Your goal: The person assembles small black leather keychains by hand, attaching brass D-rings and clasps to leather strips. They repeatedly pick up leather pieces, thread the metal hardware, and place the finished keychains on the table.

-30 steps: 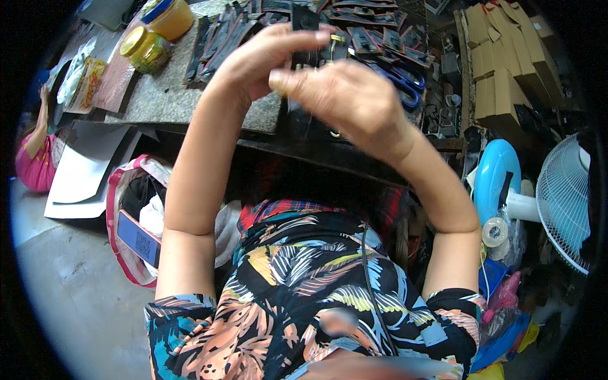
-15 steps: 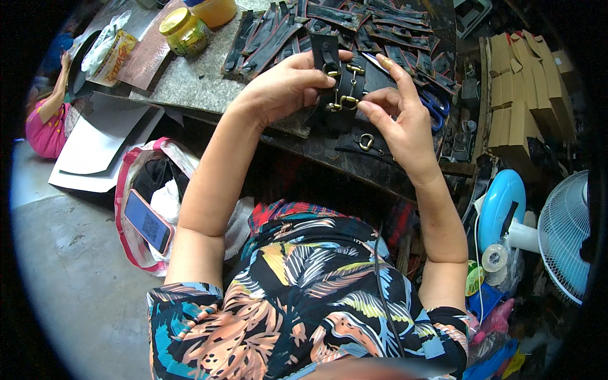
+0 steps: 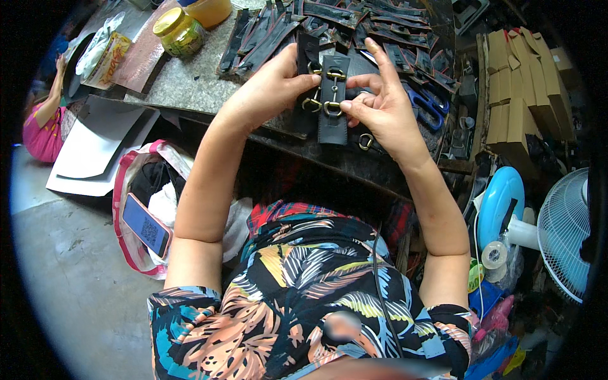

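My left hand (image 3: 273,85) grips a black leather strap (image 3: 308,49) with brass fittings, its thumb lying across the front. Beside it hangs a second black strap (image 3: 332,132), upright, carrying a brass horsebit (image 3: 334,90) with a ring at each end. My right hand (image 3: 384,107) pinches this second strap at its lower ring, index finger raised. The straps overlap or touch near my left thumb. Below my right hand, a brass ring (image 3: 365,142) on another dark piece lies at the bench edge.
Many black strips with reddish edges (image 3: 329,14) are heaped at the back of the bench. Blue-handled scissors (image 3: 430,109) lie right of my hand. A yellow-lidded jar (image 3: 178,31) stands at left. Cardboard pieces (image 3: 516,82) and a fan (image 3: 563,234) are at right; another person sits far left.
The two straps have come upright and turned their fronts toward me, the right one now showing full length. Both hands have shifted slightly left; my right index finger points up more.
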### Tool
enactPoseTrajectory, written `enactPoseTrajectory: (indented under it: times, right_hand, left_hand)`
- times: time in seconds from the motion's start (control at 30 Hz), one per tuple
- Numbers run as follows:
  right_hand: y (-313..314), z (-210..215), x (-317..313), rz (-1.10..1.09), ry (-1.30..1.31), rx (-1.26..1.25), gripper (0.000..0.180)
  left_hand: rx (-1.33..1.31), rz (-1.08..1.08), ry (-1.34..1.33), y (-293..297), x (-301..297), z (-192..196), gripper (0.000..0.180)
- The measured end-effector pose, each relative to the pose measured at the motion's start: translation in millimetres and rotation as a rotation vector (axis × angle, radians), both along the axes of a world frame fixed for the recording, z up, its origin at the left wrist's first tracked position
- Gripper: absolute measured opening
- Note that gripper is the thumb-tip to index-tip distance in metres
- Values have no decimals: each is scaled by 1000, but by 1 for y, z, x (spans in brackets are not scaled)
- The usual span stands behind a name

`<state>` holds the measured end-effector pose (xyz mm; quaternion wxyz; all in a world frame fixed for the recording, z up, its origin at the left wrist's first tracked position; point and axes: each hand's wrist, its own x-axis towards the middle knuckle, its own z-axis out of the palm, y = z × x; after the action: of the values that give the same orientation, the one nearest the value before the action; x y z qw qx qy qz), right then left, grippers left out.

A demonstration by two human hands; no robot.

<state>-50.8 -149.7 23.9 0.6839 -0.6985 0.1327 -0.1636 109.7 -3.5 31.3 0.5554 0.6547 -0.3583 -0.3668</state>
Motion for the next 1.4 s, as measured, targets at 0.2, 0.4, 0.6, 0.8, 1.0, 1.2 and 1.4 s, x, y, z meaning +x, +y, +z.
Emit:
enactPoseTrajectory:
  times: [0.2,0.4,0.6,0.8,1.0,1.2,1.4]
  right_hand:
    - [6,-1,5,35,67,-35,97]
    - [7,10,10,107,110,100,91]
    - [11,5,13,94,110,25,89]
    - [12,3,15,75,57,-30,91]
    - [15,14,24,50,85,-278,99]
    - [23,14,38,95,96,-324,101]
    - [20,3,46,63,-5,-186,100]
  left_hand:
    - [155,100,-324,4,4,5,45]
    - [78,-51,-110,12,22,4,57]
    - [181,-68,-178,22,33,-7,71]
    - [50,100,-449,27,51,-14,69]
    - [-1,140,-405,25,64,-23,64]
    - [90,182,-511,33,45,-15,64]
    - [283,433,-1086,44,24,5,52]
